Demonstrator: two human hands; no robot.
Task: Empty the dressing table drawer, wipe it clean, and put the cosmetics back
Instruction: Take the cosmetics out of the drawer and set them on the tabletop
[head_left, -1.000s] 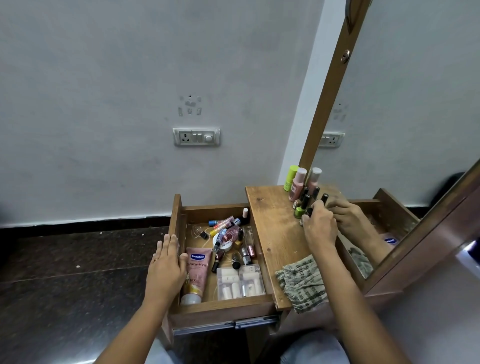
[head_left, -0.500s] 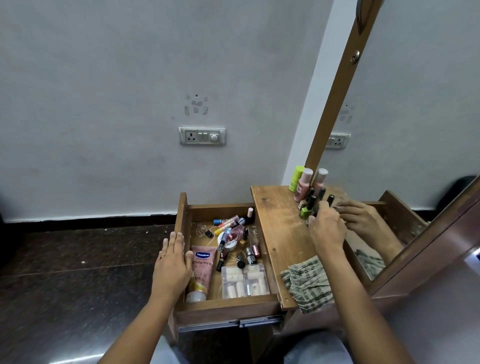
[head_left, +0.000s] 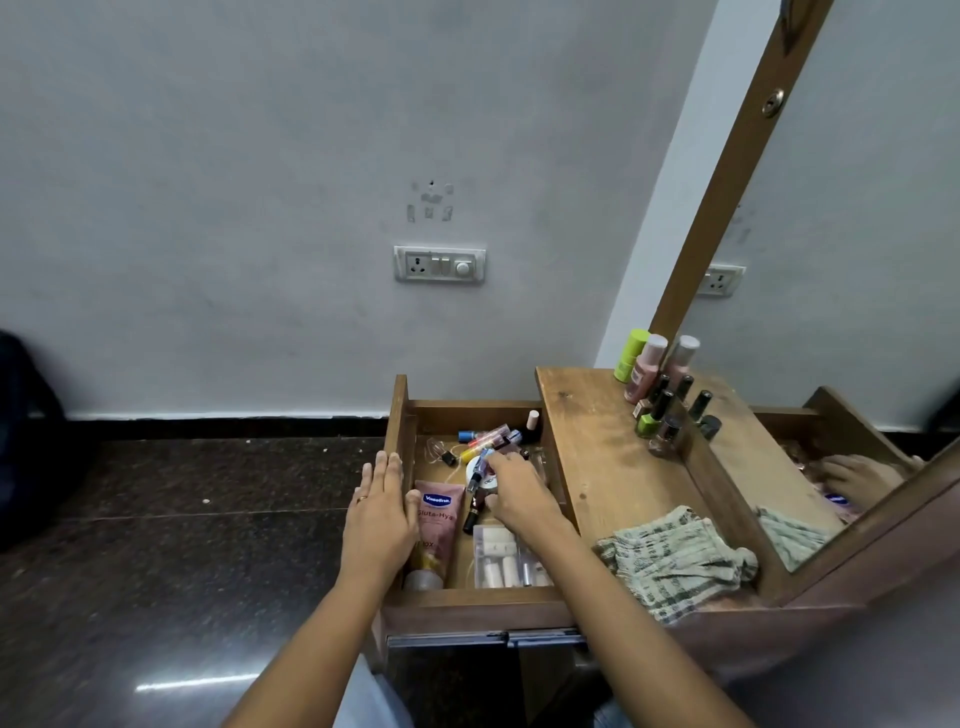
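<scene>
The wooden drawer (head_left: 399, 415) stands pulled out and full of cosmetics. The left hand (head_left: 379, 514) lies flat on its 9 o'clock wall, fingers straight and together, gripping nothing. The right hand (head_left: 519, 493) reaches into the middle of the drawer, its fingers bent down onto a white round jar (head_left: 475, 470) and the small tubes around it; whether they pinch anything cannot be told. A pink Vaseline tube (head_left: 436, 525) lies lengthwise just inside the 9 o'clock wall, cap towards 6 o'clock. A clear case (head_left: 501, 564) of small white bottles sits at the 6 o'clock end, partly under the right forearm. A jumble of lip and nail items (head_left: 488, 436) crowds the 12 o'clock end. At the drawer's 3 o'clock is the dressing table top (head_left: 597, 457). On it, at its 12 o'clock end against the mirror (head_left: 831, 312), stand a lime-green tube (head_left: 631, 348), a pink bottle (head_left: 644, 369) and several nail polish bottles (head_left: 648, 423). A crumpled checked cloth (head_left: 675, 556) lies at its 6 o'clock edge.
</scene>
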